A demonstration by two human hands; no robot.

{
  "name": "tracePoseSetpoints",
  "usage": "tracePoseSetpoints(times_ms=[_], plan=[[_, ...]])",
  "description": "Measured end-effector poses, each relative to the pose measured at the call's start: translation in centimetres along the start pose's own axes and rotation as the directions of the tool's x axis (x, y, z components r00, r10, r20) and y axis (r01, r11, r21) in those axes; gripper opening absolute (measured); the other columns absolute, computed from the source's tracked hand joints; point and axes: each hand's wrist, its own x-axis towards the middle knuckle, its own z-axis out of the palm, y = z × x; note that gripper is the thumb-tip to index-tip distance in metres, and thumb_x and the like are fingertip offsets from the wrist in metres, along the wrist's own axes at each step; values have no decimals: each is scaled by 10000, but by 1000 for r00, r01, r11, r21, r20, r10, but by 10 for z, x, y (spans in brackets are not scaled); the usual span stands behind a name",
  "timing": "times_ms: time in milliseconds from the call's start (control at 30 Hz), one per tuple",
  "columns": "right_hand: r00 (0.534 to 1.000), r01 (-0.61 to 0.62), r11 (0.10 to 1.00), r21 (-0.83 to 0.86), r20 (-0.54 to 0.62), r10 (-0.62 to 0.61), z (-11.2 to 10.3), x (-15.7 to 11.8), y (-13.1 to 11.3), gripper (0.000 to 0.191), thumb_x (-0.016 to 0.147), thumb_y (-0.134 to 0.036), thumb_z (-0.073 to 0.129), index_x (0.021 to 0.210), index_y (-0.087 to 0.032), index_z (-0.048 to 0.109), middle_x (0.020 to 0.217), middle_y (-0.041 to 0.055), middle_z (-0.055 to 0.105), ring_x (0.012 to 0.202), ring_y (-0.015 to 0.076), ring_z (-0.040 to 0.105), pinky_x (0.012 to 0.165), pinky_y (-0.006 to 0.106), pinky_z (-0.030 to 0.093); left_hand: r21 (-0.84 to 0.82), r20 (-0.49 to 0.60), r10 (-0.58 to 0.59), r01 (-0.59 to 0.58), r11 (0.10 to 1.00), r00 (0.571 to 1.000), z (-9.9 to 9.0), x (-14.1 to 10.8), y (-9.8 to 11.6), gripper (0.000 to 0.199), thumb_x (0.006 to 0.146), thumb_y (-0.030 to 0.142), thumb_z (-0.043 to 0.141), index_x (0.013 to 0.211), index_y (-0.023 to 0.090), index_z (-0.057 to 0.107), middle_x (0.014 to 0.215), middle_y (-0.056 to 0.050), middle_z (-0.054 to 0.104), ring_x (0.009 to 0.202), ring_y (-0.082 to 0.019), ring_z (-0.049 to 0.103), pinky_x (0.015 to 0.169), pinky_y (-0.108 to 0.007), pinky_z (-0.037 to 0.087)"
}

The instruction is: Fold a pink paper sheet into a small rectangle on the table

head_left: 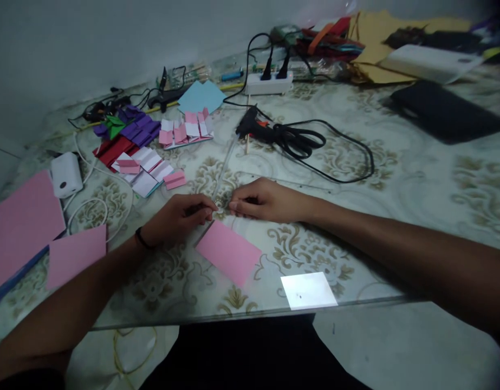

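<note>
My left hand (182,216) is closed in a pinch just above a pink paper rectangle (229,253) lying on the table. Facing it, my right hand (266,200) is also pinched, its fingertips a small gap from the left ones. A tiny pale bit shows between the fingertips, too small to name. Beyond the hands lies a black glue gun (253,125) with an orange part and a coiled black cord. From it a thin translucent rod (226,165) runs down toward my left fingertips; whether they touch it I cannot tell.
A white paper piece (309,291) lies near the front edge. Folded paper pieces (142,169), a white charger-like box (66,174) and pink sheets (24,227) are at left. Behind stand a power strip (269,83) and blue paper (201,97); a black flat object (448,111) lies right.
</note>
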Motion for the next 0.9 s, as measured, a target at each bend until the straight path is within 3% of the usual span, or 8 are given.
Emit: tracePoseSetpoints(times_ms=[900], plan=[[1000,-14,1000,4,3,14,0,0,-1,350,1024,-379,546,874,-115,721,697,9,663,606,92,542,607,213,395,7,2,-18,18,1000,1000,0,-1,0,224,979,356,621,1004,171,745,733,-22,711,635,-140,638,590,-235,475]])
